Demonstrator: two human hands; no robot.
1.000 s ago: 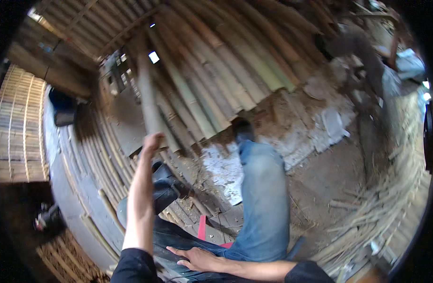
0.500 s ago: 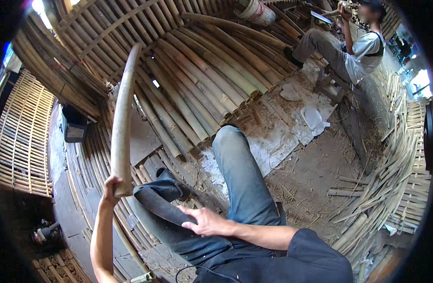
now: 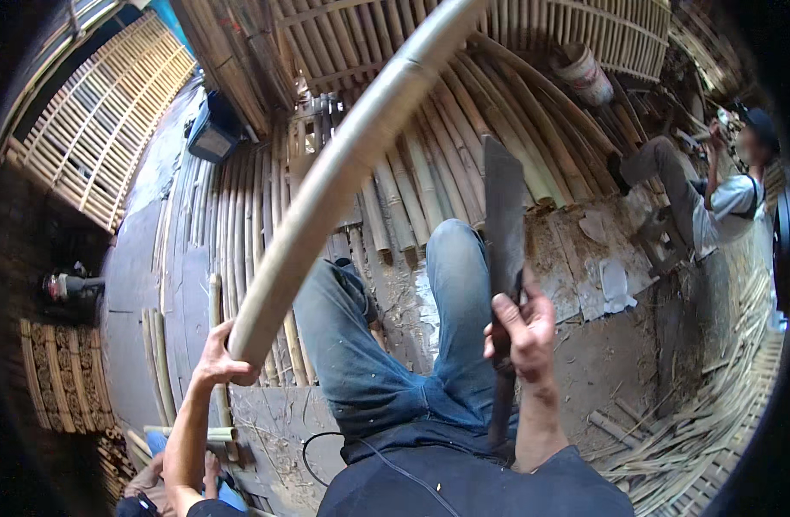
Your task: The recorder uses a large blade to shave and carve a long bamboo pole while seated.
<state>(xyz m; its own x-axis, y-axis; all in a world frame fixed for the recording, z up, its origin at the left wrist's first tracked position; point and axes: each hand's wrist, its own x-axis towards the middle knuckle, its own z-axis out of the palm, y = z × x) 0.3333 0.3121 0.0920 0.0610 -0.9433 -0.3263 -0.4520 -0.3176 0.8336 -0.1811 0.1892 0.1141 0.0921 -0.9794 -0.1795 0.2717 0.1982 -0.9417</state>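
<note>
My left hand (image 3: pixel 221 360) is closed round the lower end of a thick bamboo pole (image 3: pixel 352 164). The pole slants up and to the right in front of me, its far end running out past the top of the view. In my right hand (image 3: pixel 528 332) is a machete (image 3: pixel 503 215), gripped near where the broad dark blade meets its long handle. The blade points upward, to the right of the pole and apart from it. Below both hands are my legs in blue jeans (image 3: pixel 455 302), knees raised.
Several bamboo poles (image 3: pixel 429 185) lie side by side ahead. A person (image 3: pixel 731 194) sits at the far right. Split bamboo strips (image 3: pixel 714 405) pile up at the right. A white bucket (image 3: pixel 582 76) and dark bin (image 3: pixel 212 129) stand farther back. Another person (image 3: pixel 149 482) is at the lower left.
The bamboo pole has gone from nearly upright to slanting right, its top nearer me. My right hand, earlier low over my lap with fingers spread, now holds up the machete. My view has shifted.
</note>
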